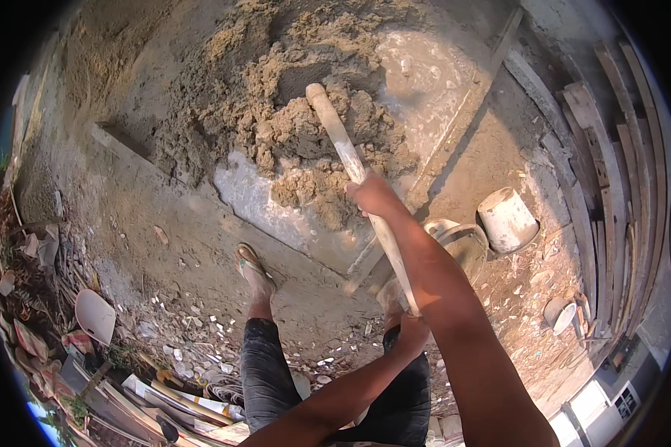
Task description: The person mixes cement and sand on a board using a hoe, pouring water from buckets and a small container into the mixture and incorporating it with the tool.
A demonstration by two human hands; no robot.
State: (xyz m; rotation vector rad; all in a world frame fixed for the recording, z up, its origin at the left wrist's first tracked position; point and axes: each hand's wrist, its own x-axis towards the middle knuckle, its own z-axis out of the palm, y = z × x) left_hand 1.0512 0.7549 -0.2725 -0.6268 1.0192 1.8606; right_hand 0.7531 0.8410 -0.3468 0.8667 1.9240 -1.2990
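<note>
A hoe with a long pale wooden handle (343, 145) reaches from near my legs out over a mound of wet sandy mortar (298, 123). Its far end rests at the mound, where the blade is mostly hidden. Partway along the handle, my right hand (374, 196) is closed around it. My left hand (414, 331) grips the near end, close to my right knee. Greyish water (250, 194) pools beside the mortar, with another wet patch (421, 67) at its far right. Wooden boards (462, 123) frame the mixing area.
My sandalled left foot (250, 261) stands by the near board (276, 242). Right of my arm are a bucket (466, 249) and a white pail (507, 220). A small container (559, 315) and stacked planks (611, 171) lie farther right. Debris and a pale scoop-like piece (95, 316) lie at left.
</note>
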